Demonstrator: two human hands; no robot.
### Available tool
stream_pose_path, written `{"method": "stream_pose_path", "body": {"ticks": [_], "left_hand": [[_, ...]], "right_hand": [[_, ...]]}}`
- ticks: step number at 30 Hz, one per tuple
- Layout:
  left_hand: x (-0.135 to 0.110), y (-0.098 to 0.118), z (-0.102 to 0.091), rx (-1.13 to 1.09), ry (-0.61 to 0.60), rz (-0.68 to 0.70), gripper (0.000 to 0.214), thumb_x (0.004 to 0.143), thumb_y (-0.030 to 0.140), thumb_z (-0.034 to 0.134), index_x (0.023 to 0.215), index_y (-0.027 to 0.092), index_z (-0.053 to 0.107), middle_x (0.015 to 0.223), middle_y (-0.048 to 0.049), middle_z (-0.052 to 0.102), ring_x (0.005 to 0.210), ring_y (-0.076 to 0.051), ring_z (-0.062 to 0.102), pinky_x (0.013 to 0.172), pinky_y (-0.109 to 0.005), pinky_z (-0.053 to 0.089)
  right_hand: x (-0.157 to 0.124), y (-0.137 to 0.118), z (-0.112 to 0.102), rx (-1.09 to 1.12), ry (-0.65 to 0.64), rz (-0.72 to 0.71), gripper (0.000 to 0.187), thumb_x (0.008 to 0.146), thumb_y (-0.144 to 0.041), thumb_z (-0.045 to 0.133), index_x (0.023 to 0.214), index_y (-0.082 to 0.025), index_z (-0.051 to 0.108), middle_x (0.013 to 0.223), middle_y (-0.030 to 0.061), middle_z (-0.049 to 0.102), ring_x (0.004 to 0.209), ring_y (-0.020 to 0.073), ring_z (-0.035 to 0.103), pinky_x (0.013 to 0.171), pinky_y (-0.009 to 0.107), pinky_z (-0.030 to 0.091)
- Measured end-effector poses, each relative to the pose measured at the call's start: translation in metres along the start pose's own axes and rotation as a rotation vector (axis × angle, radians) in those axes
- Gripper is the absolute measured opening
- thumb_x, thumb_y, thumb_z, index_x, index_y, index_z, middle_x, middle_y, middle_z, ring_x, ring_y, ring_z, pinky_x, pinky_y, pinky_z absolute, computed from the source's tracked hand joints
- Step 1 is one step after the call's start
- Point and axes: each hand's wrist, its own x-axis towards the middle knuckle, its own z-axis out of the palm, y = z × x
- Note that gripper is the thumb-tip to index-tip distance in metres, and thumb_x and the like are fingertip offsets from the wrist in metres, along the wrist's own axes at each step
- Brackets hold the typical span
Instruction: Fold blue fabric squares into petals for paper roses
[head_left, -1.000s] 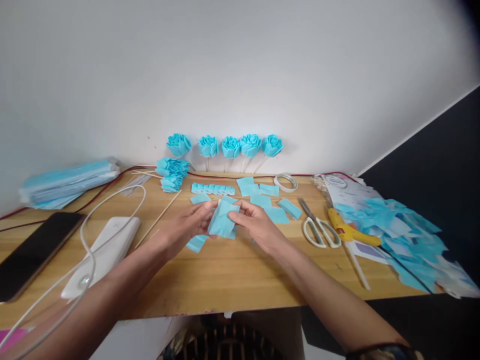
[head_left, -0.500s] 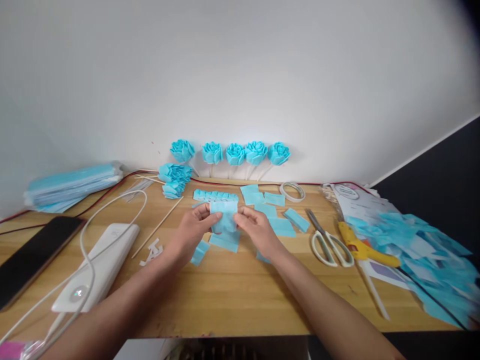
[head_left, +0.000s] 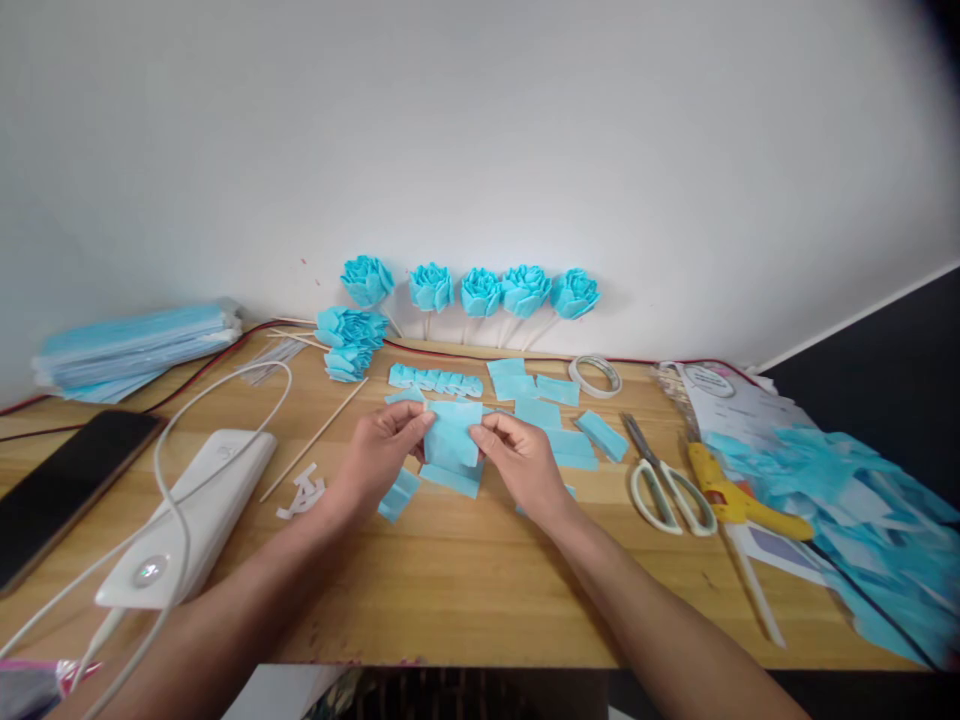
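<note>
While both bare hands meet over the middle of the wooden tabletop (head_left: 465,600), a light-blue piece (head_left: 452,440) hangs pinched between them, just above the wood. The left hand (head_left: 379,460) has its grip clenched on the piece's left edge, thumb and forefinger pressed together there; the right hand (head_left: 521,460) has its grip closed on the right edge in the same way, its other fingers curled under. Directly beneath the held piece lies a flat blue rectangle (head_left: 450,478), and a smaller blue scrap (head_left: 397,495) lies just beside the left wrist. Beyond the hands more cut blue rectangles (head_left: 551,415) are spread out, with a pleated blue strip (head_left: 435,380) behind them. Five blue paper flowers (head_left: 480,290) on sticks lean against the white wall, and two more blooms (head_left: 349,340) lie near them to the left. A tape roll (head_left: 595,375) sits near the wall on the right; nearer, white-handled scissors (head_left: 664,485) lie just beside a yellow glue gun (head_left: 731,495), which rests at the edge of a heap of blue offcuts (head_left: 847,490). To the left a wooden skewer (head_left: 315,440) and some white strips (head_left: 304,495) lie near a white power bank (head_left: 195,510), a dark phone (head_left: 64,480) beside that, and a stack of blue face masks (head_left: 131,345) at the far left by the wall.
</note>
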Motion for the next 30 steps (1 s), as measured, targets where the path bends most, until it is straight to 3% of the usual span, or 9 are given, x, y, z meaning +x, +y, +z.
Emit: {"method": "stream_pose_path", "body": {"ticks": [2, 6, 9, 11, 14, 19, 25, 30], "left_hand": [[0.0, 0.005, -0.004, -0.028, 0.065, 0.037, 0.033, 0.078, 0.046, 0.069, 0.087, 0.014, 0.067, 0.066, -0.0014, 0.066, 0.059, -0.014, 0.06, 0.06, -0.027, 0.049], [0.003, 0.013, -0.012, -0.087, 0.17, 0.095, 0.034, 0.082, 0.04, 0.066, 0.104, 0.015, 0.064, 0.083, -0.0041, 0.07, 0.068, -0.015, 0.063, 0.062, -0.027, 0.051], [0.005, 0.013, -0.013, -0.078, 0.185, 0.109, 0.03, 0.081, 0.036, 0.065, 0.102, 0.014, 0.065, 0.08, -0.003, 0.068, 0.066, -0.013, 0.061, 0.059, -0.025, 0.049], [0.006, 0.012, -0.013, -0.071, 0.194, 0.113, 0.027, 0.081, 0.034, 0.065, 0.1, 0.014, 0.065, 0.079, -0.0026, 0.067, 0.065, -0.013, 0.059, 0.06, -0.025, 0.049], [0.008, 0.012, -0.015, -0.089, 0.25, 0.145, 0.024, 0.08, 0.031, 0.065, 0.099, 0.015, 0.066, 0.082, -0.0024, 0.066, 0.068, -0.012, 0.059, 0.061, -0.024, 0.048], [0.011, 0.015, -0.023, -0.153, 0.352, 0.24, 0.023, 0.078, 0.026, 0.065, 0.099, 0.018, 0.065, 0.086, -0.0018, 0.065, 0.072, -0.012, 0.058, 0.063, -0.023, 0.046], [0.01, 0.016, -0.024, -0.174, 0.373, 0.307, 0.024, 0.078, 0.023, 0.062, 0.102, 0.019, 0.065, 0.086, -0.0011, 0.064, 0.074, -0.012, 0.057, 0.065, -0.023, 0.045], [0.013, 0.013, -0.025, -0.173, 0.385, 0.302, 0.023, 0.076, 0.025, 0.062, 0.098, 0.019, 0.066, 0.085, -0.0008, 0.063, 0.072, -0.012, 0.056, 0.064, -0.023, 0.045]], "right_hand": [[0.0, -0.002, -0.005, -0.013, -0.135, 0.043, 0.031, 0.088, -0.04, 0.058, 0.065, -0.02, 0.054, 0.061, -0.0038, 0.051, 0.059, 0.0115, 0.045, 0.059, 0.025, 0.037], [-0.003, -0.003, -0.012, -0.111, -0.588, 0.104, 0.031, 0.088, -0.04, 0.059, 0.065, -0.019, 0.061, 0.058, -0.0042, 0.051, 0.056, 0.0102, 0.043, 0.054, 0.024, 0.033], [-0.006, -0.002, -0.01, -0.242, -0.712, 0.015, 0.026, 0.09, -0.038, 0.058, 0.075, -0.02, 0.071, 0.06, -0.0039, 0.057, 0.057, 0.0104, 0.046, 0.054, 0.023, 0.033], [-0.008, -0.002, -0.007, -0.387, -0.657, -0.068, 0.025, 0.091, -0.04, 0.059, 0.085, -0.023, 0.075, 0.064, -0.003, 0.063, 0.058, 0.0118, 0.051, 0.057, 0.024, 0.034], [-0.01, -0.004, -0.007, -0.593, -0.475, -0.137, 0.026, 0.092, -0.045, 0.058, 0.098, -0.027, 0.075, 0.078, 0.0004, 0.072, 0.069, 0.0171, 0.061, 0.063, 0.027, 0.037], [0.0, -0.012, -0.014, -0.694, -0.233, -0.189, 0.024, 0.097, -0.039, 0.051, 0.1, -0.028, 0.072, 0.101, 0.0023, 0.074, 0.09, 0.0206, 0.066, 0.074, 0.03, 0.041], [0.038, -0.018, -0.002, -0.974, -0.256, -0.24, 0.019, 0.094, -0.024, 0.054, 0.091, -0.022, 0.072, 0.095, 0.0067, 0.074, 0.09, 0.0229, 0.065, 0.073, 0.031, 0.039], [0.068, -0.013, 0.025, -1.185, -0.254, -0.199, 0.028, 0.097, -0.028, 0.049, 0.087, -0.016, 0.073, 0.092, 0.0139, 0.073, 0.089, 0.0252, 0.065, 0.073, 0.032, 0.038]]}}
